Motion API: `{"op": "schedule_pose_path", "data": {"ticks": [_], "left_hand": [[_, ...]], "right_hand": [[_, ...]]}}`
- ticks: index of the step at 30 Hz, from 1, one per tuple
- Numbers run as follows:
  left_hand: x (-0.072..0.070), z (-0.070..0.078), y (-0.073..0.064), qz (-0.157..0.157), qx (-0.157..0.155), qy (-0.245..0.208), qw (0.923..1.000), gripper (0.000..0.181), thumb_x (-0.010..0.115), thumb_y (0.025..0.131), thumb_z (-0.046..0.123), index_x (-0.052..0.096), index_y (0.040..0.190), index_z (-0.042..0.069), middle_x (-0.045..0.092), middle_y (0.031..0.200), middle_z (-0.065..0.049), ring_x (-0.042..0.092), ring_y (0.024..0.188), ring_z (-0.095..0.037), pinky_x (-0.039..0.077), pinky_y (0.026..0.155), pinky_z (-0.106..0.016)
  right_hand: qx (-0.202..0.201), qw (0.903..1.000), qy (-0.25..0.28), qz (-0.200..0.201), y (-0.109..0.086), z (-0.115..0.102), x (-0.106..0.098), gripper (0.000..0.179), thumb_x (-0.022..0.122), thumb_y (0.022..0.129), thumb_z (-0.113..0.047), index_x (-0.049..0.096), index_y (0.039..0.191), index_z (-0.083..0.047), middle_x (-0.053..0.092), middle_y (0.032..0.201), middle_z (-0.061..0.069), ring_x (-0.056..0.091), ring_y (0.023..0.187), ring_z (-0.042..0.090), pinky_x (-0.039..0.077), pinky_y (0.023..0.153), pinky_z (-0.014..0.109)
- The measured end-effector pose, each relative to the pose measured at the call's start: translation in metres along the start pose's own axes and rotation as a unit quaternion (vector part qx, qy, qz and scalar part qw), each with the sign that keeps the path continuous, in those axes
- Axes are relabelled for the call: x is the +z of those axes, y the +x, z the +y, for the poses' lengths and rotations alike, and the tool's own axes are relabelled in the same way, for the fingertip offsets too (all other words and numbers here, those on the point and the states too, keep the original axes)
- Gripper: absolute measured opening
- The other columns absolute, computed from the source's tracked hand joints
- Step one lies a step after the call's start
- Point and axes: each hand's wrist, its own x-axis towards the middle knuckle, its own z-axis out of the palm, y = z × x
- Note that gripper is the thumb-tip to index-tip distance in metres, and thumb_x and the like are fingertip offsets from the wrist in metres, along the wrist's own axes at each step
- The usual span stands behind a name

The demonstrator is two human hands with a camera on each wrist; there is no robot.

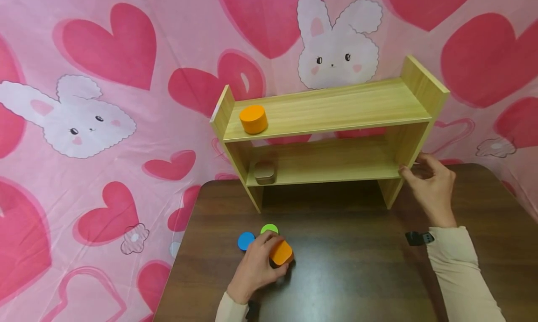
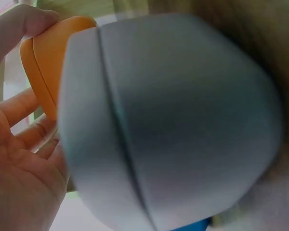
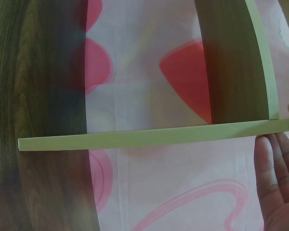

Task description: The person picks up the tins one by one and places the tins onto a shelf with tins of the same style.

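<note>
My left hand (image 1: 260,266) is low over the table, fingers and thumb curled round an orange rounded-square tin (image 1: 281,253). In the left wrist view, a grey tin (image 2: 183,120) with a lid seam fills the middle, overlapping that orange tin; in the head view it is hidden. Just beyond the left fingers stand a blue round tin (image 1: 246,241) and a green round tin (image 1: 269,229). My right hand (image 1: 435,186) pinches the right side panel of a two-tier wooden shelf (image 1: 332,107), thumb in front and fingers on the outer side.
An orange round tin (image 1: 253,119) stands at the left end of the upper tier. Below it, a brownish metallic tin (image 1: 264,172) sits on the lower tier. The shelf stands on a dark wooden table (image 1: 344,261), before a pink cloth (image 1: 176,27) with hearts and rabbits.
</note>
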Motion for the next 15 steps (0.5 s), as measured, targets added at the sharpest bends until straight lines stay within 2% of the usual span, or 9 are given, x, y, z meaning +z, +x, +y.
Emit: {"op": "schedule_pose_path", "data": {"ticks": [5, 9, 15], "left_hand": [[-0.003, 0.002, 0.002, 0.020, 0.005, -0.005, 0.9998, 0.055, 0.091, 0.075, 0.034, 0.072, 0.124, 0.015, 0.065, 0.120, 0.005, 0.064, 0.102, -0.011, 0.060, 0.087, -0.026], [-0.006, 0.004, 0.005, 0.023, 0.009, -0.006, 0.9997, 0.056, 0.091, 0.075, 0.035, 0.072, 0.124, 0.016, 0.065, 0.121, 0.006, 0.063, 0.101, -0.010, 0.059, 0.086, -0.025], [-0.013, 0.005, 0.009, 0.023, 0.026, 0.017, 0.9993, 0.060, 0.091, 0.074, 0.037, 0.072, 0.126, 0.015, 0.066, 0.122, 0.003, 0.064, 0.102, -0.011, 0.060, 0.087, -0.027]], "right_hand": [[-0.004, 1.0000, 0.007, 0.005, 0.000, 0.000, 0.001, 0.026, 0.078, 0.081, 0.002, 0.076, 0.107, 0.006, 0.065, 0.082, -0.040, 0.063, 0.072, -0.020, 0.048, 0.064, 0.000], [-0.003, 1.0000, 0.006, 0.004, 0.001, 0.000, 0.000, 0.027, 0.078, 0.081, 0.002, 0.076, 0.108, 0.006, 0.065, 0.083, -0.040, 0.063, 0.073, -0.020, 0.049, 0.064, 0.000], [0.002, 1.0000, 0.006, 0.004, 0.000, 0.001, 0.000, 0.027, 0.078, 0.081, 0.003, 0.076, 0.108, 0.006, 0.064, 0.082, -0.041, 0.063, 0.073, -0.021, 0.048, 0.064, 0.000]]}}
